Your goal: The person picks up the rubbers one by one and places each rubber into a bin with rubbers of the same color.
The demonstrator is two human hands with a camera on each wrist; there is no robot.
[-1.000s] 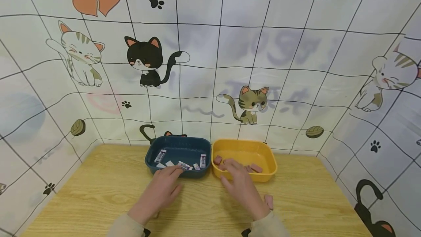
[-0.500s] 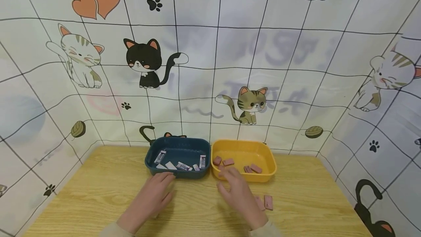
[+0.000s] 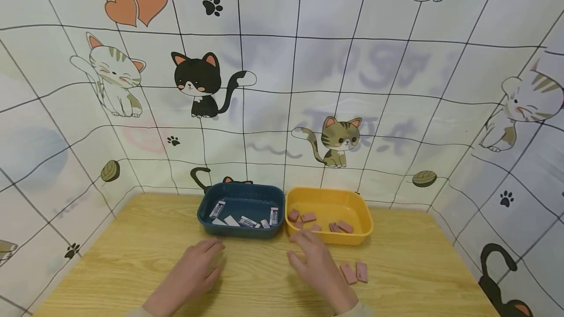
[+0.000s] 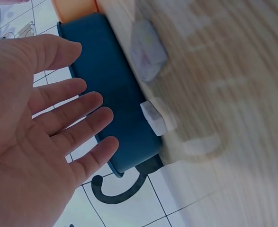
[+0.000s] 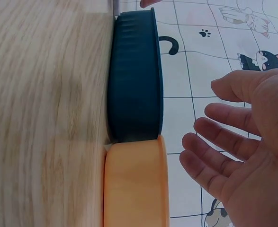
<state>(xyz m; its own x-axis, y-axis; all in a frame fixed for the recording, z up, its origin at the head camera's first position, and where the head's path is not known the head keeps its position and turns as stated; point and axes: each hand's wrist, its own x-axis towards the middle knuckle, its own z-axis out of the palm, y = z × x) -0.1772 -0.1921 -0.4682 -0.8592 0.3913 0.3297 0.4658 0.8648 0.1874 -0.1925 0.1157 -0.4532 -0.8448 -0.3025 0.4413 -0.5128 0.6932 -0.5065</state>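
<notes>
My left hand [image 3: 194, 269] hovers over the table in front of the dark blue plastic bin [image 3: 242, 232], fingers relaxed and holding nothing. In that bin lie several white eraser-like blocks [image 3: 247, 222] with printed bands. My right hand [image 3: 316, 264], also holding nothing with loosely bent fingers, is just in front of the yellow bin [image 3: 348, 239]. Several pink eraser-like blocks [image 3: 309, 216] are inside the yellow bin. Two more pink blocks [image 3: 348, 274] lie on the table to the right of my right hand. The left wrist view shows two pale blocks [image 4: 149, 49] on the table by the blue bin.
Both bins stand side by side at the back of the wood-grain table [image 3: 410, 263]. Behind them hangs a white gridded cloth [image 3: 264, 111] printed with cartoon cats, and it also rises along both sides.
Both hands have drawn back from the bins toward the front, the left one also moving left. Blocks inside the bins and the second pink block on the table have come into view.
</notes>
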